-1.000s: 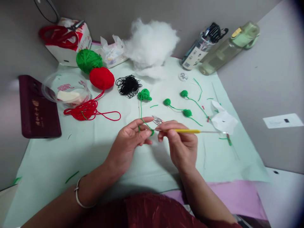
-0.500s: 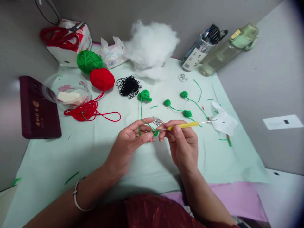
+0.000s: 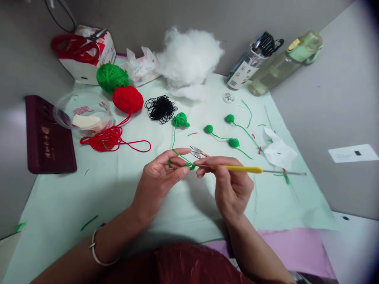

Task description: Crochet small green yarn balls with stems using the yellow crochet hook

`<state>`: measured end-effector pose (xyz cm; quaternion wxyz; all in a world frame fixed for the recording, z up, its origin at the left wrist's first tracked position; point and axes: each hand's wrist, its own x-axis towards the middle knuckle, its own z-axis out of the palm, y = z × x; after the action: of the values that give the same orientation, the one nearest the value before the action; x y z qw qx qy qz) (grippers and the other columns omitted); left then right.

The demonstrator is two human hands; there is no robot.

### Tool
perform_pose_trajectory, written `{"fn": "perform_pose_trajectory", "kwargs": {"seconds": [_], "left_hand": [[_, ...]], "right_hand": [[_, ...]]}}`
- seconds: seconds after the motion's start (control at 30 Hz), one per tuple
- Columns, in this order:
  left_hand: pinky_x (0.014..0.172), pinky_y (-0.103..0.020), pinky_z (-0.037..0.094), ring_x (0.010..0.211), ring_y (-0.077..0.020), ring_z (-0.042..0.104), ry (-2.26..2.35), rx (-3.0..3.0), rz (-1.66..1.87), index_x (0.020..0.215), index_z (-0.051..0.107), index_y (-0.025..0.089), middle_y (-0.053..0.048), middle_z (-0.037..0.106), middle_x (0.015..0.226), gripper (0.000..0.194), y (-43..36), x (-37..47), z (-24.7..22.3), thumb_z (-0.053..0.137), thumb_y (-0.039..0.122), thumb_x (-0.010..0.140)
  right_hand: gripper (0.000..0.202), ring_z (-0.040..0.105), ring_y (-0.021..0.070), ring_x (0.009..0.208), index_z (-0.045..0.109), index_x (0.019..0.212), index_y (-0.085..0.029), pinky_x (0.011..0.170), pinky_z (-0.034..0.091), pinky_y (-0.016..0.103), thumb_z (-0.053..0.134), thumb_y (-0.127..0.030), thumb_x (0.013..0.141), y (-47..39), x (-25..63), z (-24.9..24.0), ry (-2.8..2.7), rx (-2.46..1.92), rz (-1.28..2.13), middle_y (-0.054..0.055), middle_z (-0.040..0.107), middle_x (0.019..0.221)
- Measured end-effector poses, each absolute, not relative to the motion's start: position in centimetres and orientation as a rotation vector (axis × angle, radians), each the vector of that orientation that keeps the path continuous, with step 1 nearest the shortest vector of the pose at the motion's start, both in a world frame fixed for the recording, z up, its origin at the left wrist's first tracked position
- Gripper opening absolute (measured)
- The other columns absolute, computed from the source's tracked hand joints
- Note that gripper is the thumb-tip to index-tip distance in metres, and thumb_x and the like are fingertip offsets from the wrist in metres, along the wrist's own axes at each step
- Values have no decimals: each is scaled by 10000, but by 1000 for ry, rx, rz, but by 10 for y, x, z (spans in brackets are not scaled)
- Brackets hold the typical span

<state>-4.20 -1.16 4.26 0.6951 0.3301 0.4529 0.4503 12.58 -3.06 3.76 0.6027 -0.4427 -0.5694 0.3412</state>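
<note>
Between thumb and fingers, my left hand [image 3: 161, 177] pinches a small green crochet piece [image 3: 191, 167], mostly covered by the fingertips. Green yarn [image 3: 174, 138] runs over its raised index finger from a small green ball [image 3: 180, 119]. My right hand [image 3: 232, 183] grips a crochet hook [image 3: 242, 169] by its yellow handle. The hook's left tip meets the green piece, and its other metal end points right. Just beyond the right fingers lie small thread snips [image 3: 198, 152], partly hidden. Farther back rest several little green crocheted balls [image 3: 209, 129] with yarn tails.
Red yarn [image 3: 128, 99], a black cord bundle [image 3: 161, 109] and a clear plastic tub [image 3: 84, 114] lie to the left. White stuffing [image 3: 191, 57] sits at the back. A pen holder [image 3: 245, 65] and a bottle [image 3: 284, 65] stand at back right, above white paper [image 3: 280, 150].
My right hand has shifted slightly right and turned the hook, so its far end swings lower and toward me. My left hand keeps the green piece, drawn slightly left.
</note>
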Motion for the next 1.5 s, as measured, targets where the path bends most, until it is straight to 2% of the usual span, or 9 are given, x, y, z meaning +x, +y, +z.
{"fn": "perform_pose_trajectory", "kwargs": {"seconds": [0.23,0.4,0.5,0.67,0.83,0.93,1.07,1.23,1.5], "left_hand": [[818,-237,513,834,-128,659,1035,749,1029,1125,823,253,20,699,871,302,-12,-41,45,876,249,828],[809,-214,498,831,-107,643,1001,765,1020,1093,836,277,25,722,895,258,-11,-43,43,881,273,839],[795,-216,507,805,-101,648,1006,760,1015,1105,831,281,34,710,867,268,-11,-43,44,873,253,841],[829,-249,542,827,-133,692,980,755,1003,1069,829,258,23,706,855,263,-15,-38,49,897,274,816],[846,-249,522,857,-136,675,960,744,999,1039,837,258,9,718,901,205,-15,-37,51,877,279,838],[811,-251,514,805,-129,635,940,697,992,1062,839,257,17,693,852,248,-13,-38,50,883,291,821],[782,-235,501,775,-113,603,932,638,995,1093,838,268,36,654,815,304,-11,-38,47,895,273,795],[773,-224,490,783,-108,606,952,660,998,1069,840,274,34,671,842,274,-11,-39,47,898,276,801],[781,-245,514,775,-128,633,1008,767,993,1080,833,258,27,675,810,259,-12,-41,48,870,283,825]], "right_hand": [[240,761,201,817,779,1151,-246,729,636,391,566,-177,1064,-29,126,38,-1514,-944,615,47,803,918],[234,746,181,741,769,1155,-252,662,637,371,559,-200,1067,-29,127,38,-1476,-979,642,59,818,994],[220,750,184,724,764,1134,-249,664,644,378,558,-213,1068,-29,127,38,-1495,-989,631,55,821,961],[223,801,235,892,759,1135,-263,765,668,428,564,-188,1057,-30,126,36,-1628,-965,543,61,831,974],[189,757,166,720,760,1078,-244,663,642,350,571,-237,1073,-29,127,37,-1306,-1013,744,56,823,1005],[178,751,163,692,738,1030,-232,621,636,323,591,-322,1073,-24,127,38,-1162,-994,956,52,824,964],[197,726,151,651,719,998,-224,592,624,298,603,-368,1067,-22,128,38,-1139,-970,1048,44,823,901],[187,749,159,713,750,1034,-223,663,652,326,594,-320,1073,-26,128,39,-1169,-977,1021,51,819,956],[193,747,175,708,751,1065,-234,666,651,372,566,-285,1078,-30,128,38,-1346,-1041,798,56,810,972]]}}
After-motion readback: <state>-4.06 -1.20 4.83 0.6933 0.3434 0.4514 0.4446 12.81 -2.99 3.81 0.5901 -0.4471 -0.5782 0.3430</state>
